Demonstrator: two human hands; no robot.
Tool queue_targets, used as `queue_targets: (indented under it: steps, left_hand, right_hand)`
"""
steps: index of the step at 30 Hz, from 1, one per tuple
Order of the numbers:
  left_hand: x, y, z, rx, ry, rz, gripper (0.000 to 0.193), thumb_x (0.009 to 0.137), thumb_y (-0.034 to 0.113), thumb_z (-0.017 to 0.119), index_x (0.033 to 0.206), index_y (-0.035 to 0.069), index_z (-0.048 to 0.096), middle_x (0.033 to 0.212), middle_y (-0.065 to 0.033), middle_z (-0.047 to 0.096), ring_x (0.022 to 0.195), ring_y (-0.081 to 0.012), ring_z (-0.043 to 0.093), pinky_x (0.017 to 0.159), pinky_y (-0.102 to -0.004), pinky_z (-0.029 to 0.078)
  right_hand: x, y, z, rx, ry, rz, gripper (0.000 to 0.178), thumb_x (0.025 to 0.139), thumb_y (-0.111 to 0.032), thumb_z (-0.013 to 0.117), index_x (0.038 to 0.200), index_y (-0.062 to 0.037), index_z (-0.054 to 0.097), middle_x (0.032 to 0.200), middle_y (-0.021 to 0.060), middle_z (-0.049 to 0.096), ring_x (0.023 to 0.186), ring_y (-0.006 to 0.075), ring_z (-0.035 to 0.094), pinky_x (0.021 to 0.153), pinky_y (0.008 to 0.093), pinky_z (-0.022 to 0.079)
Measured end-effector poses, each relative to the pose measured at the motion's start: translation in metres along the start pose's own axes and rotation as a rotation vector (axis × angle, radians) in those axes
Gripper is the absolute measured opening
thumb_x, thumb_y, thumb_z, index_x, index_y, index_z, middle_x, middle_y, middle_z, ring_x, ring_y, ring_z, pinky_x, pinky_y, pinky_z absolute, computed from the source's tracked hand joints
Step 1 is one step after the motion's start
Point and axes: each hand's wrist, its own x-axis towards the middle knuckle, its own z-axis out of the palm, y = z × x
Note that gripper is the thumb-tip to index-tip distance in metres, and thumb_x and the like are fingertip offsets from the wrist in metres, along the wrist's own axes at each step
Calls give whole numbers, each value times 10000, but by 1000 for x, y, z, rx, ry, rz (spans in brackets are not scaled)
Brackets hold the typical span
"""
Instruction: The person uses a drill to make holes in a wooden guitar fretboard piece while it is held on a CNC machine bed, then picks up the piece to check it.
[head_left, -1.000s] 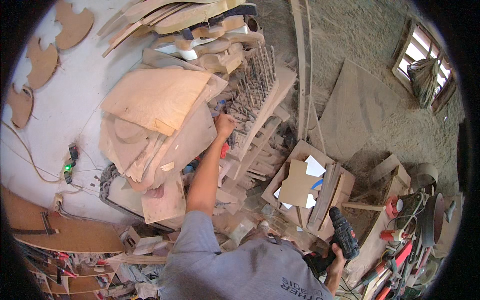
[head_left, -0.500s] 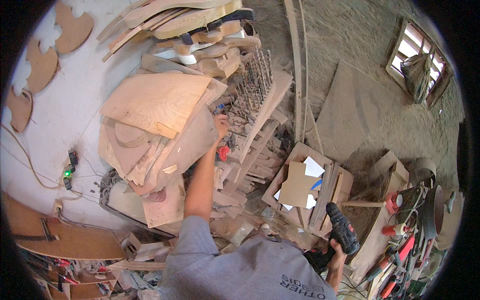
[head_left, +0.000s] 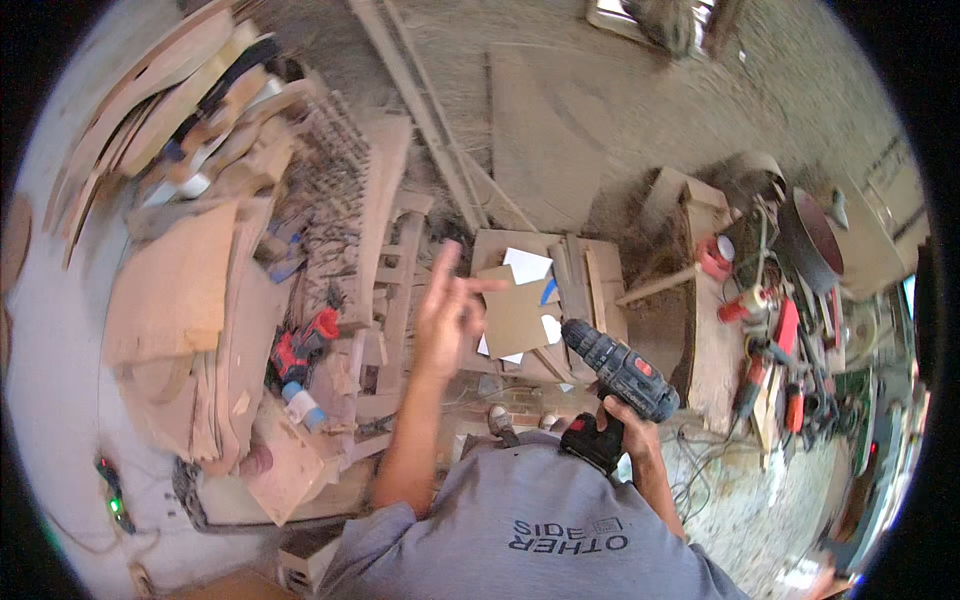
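Note:
My right hand (head_left: 632, 425) grips a black cordless drill (head_left: 625, 375) by its handle. The drill's chuck points up and left, and its battery sits by my shirt. My left hand (head_left: 445, 315) is raised over the space left of a low wooden stand, blurred by motion. Its index finger and thumb stretch apart, and I can make out nothing held in it. Just right of that hand lies a tan flat board (head_left: 512, 310) on white sheets (head_left: 527, 265), on top of the stand (head_left: 490, 243).
Left stand stacked wood sheets (head_left: 165, 290), a rack of drill bits (head_left: 330, 150) and a red-and-black power tool (head_left: 300, 345). A cluttered bench (head_left: 710, 350) at the right holds red-handled tools and a tape roll (head_left: 714, 257). Cables (head_left: 690, 480) trail over the floor.
My left hand has come out from among the drill bits and moved toward the stand. The view has swung right. My right hand still holds the drill.

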Motion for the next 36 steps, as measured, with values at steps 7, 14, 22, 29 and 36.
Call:
queue_targets:
  steps: [7,14,22,29,36]
  left_hand:
    - [-16,-81,102,-895,-454,-356,389,1057,320,377,1342,89,504,1467,-213,460,1386,-375,413,1152,-506,358]
    - [-48,-104,189,-988,-618,-536,380,1058,369,331,1336,153,475,1496,-222,418,1397,-414,381,1164,-522,332]
    - [-115,-139,300,-888,-815,-585,391,1065,369,303,1357,153,447,1514,-191,409,1397,-395,394,1084,-482,425]
    - [-206,-178,404,-795,-928,-678,377,1064,377,327,1346,156,444,1501,-176,431,1379,-385,423,1013,-443,485]
    - [-302,-226,486,-694,-1085,-885,382,1064,375,345,1312,105,452,1472,-206,457,1352,-395,456,1001,-435,484]
  right_hand:
    - [-42,-2,-14,157,144,-53,855,765,-251,728,1495,-63,325,1007,173,665,535,175,598,482,283,498]
    - [-100,4,-61,296,304,-115,763,779,-247,715,1445,-52,395,963,175,660,553,180,598,520,297,504]
    - [-178,19,-135,493,417,-267,407,809,-256,715,1096,-14,562,802,104,594,521,171,548,494,307,460]
    - [-265,10,-210,547,537,-409,432,816,-262,706,1127,-3,552,791,105,585,529,163,539,511,304,465]
    - [-350,31,-257,641,764,-572,435,810,-259,694,1131,-2,553,809,106,593,532,157,534,520,307,469]
